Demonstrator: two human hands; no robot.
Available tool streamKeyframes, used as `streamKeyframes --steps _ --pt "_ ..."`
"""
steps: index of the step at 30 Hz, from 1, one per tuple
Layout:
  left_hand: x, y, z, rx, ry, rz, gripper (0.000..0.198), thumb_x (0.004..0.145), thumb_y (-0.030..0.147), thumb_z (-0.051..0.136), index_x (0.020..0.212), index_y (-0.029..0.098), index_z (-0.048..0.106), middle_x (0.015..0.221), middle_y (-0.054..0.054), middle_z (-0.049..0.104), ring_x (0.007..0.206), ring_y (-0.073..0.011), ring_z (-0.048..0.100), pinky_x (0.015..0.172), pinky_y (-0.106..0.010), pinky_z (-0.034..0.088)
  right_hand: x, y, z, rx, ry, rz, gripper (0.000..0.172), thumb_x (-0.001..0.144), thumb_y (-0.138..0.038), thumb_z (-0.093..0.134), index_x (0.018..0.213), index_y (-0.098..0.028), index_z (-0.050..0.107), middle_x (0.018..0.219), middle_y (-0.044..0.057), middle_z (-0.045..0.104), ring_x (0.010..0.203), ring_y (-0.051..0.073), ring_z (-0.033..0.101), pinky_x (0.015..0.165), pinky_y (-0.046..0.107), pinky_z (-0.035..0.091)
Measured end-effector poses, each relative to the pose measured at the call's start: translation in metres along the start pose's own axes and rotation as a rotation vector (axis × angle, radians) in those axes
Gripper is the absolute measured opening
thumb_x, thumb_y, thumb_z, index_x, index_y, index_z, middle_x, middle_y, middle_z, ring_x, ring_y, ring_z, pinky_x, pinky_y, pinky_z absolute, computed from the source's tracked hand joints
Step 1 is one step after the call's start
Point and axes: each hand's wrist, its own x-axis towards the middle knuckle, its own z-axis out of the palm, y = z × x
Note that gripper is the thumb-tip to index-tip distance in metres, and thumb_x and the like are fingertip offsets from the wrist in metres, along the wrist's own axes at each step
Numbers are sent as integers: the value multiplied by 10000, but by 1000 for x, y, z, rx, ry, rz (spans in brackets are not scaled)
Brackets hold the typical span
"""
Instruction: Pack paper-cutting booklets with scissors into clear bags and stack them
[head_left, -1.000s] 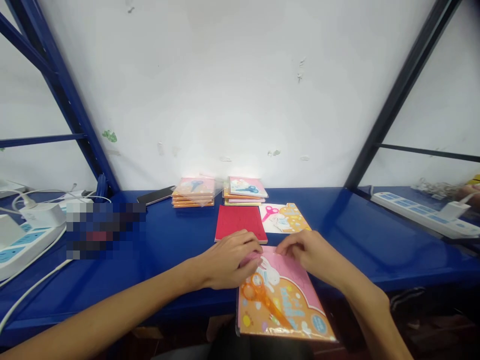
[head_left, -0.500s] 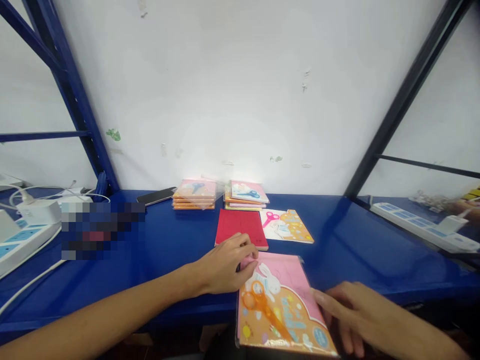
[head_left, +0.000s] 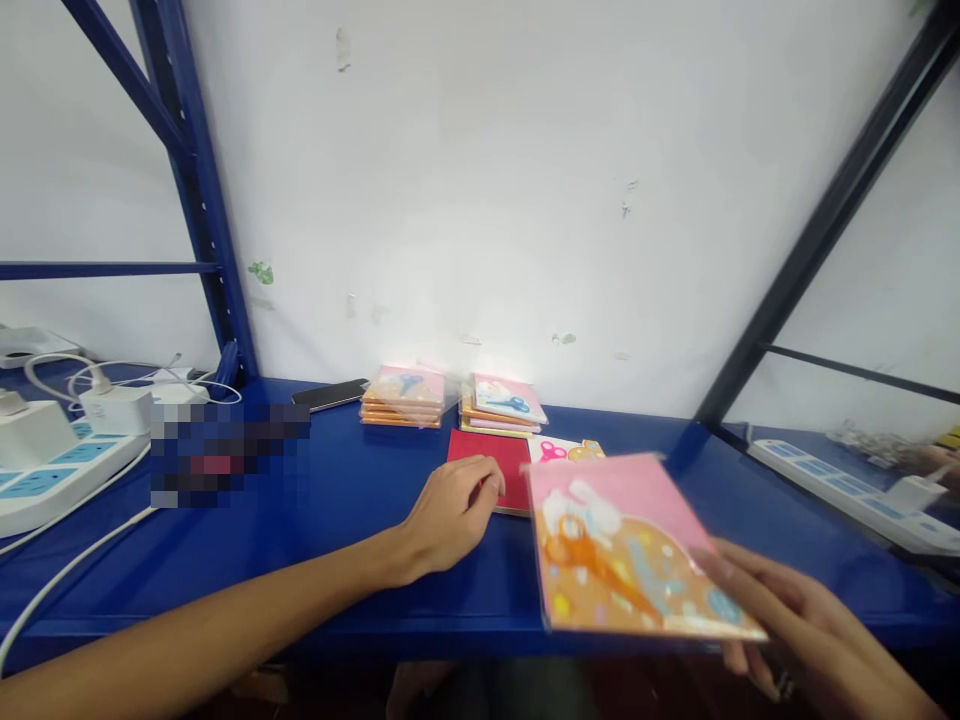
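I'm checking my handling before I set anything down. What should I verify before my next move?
1. Right hand holding the scissors-print packet off the shelf: ok.
2. Packet level: not ok, it is tilted.
3. Left hand resting on the red booklet: ok.
4. Packet clear of the pink-scissors card: cannot tell, it overlaps the card in view.
5. Left stack and right stack untouched by either hand: ok.

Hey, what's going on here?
A person holds a plastic-wrapped pink and orange craft booklet up off a blue bench in their right hand. Their left hand rests at a red booklet. Two small stacks of wrapped booklets lie behind.
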Motion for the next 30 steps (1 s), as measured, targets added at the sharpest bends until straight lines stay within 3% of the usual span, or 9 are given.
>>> streamKeyframes --steps 3,7,10,12,14,17,22,26,30 --pt "1 -2 0 52 3 -34 212 940 155 444 765 200 556 729 13 594 677 -148 530 663 -292 350 38 -34 2 39 71 -225 443 837 -618 698 754 -187 645 530 -17 543 488 100 446 441 191 373" --pt "0 -3 2 82 -33 -27 214 928 158 438 744 203 537 719 15 573 663 -145 513 643 -288 334 122 -76 32 -21 70 -448 426 954 -572 547 810 -176 609 613 -15 550 534 103 459 493 213 398" --pt "0 -4 1 93 -46 -28 213 926 160 436 746 200 542 723 13 578 664 -145 514 646 -287 335 186 -85 63 -268 88 -406 476 1062 -488 337 962 -132 636 731 29 651 572 111 557 568 242 469" --pt "1 -3 1 103 -46 -39 216 927 164 434 747 198 549 716 11 577 661 -145 515 647 -288 337 217 -79 80 -384 75 -362 407 1053 -451 434 1011 -113 657 803 42 686 621 128 620 629 282 519" --pt "2 -3 0 110 -47 -50 227 932 174 432 741 198 552 698 13 566 649 -146 509 641 -290 336 236 -68 89 -488 77 -334 307 1004 -405 584 1131 -135 657 1022 63 702 816 172 683 741 349 575" --pt "3 -1 0 114 -63 -50 230 931 178 433 735 203 552 686 17 566 630 -145 500 626 -293 336 246 -53 83 -606 114 -320 324 984 -396 627 1213 -168 642 1172 77 677 951 202 684 826 405 585" --pt "6 -2 -1 238 -42 -86 232 936 199 427 776 209 594 808 -27 652 804 -197 568 738 -312 410 236 -41 57 -783 225 -316 442 1075 -429 344 1191 -184 692 875 70 757 802 198 700 737 314 493" --pt "9 -12 -2 424 12 -204 333 957 272 406 1161 175 651 1160 -135 652 1130 -305 552 955 -422 428 217 -39 53 -939 209 -320 481 1044 -441 379 921 -197 774 879 112 777 831 235 712 676 293 423" --pt "9 -22 0 412 -61 -453 581 1001 415 342 1481 108 452 1384 -233 586 1342 -423 465 1080 -572 327 184 -41 67 -1064 192 -366 628 1044 -515 315 772 -170 764 838 162 767 804 263 719 660 307 414"
